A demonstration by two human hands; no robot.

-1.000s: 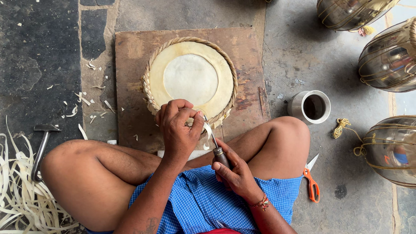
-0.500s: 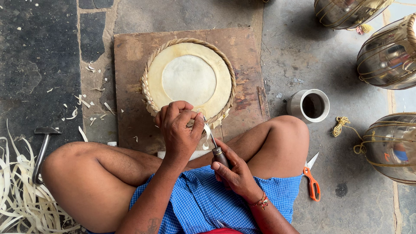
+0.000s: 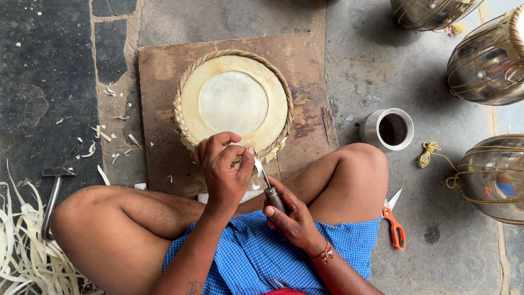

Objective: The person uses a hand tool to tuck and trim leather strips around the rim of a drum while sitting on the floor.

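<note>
Stone floor, wooden board (image 3: 164,71): left hand (image 3: 224,169) stays clamped on drumhead (image 3: 233,104) near-edge rim, right hand (image 3: 292,218) gripping knife (image 3: 267,186); barely shifted, trimming continues

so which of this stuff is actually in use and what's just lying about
In use:
left hand on the braided rim of the round drum skin
right hand holding the knife
wooden board underneath

Lying about:
hammer
orange scissors
metal cup
pale strips
metal pots
</note>
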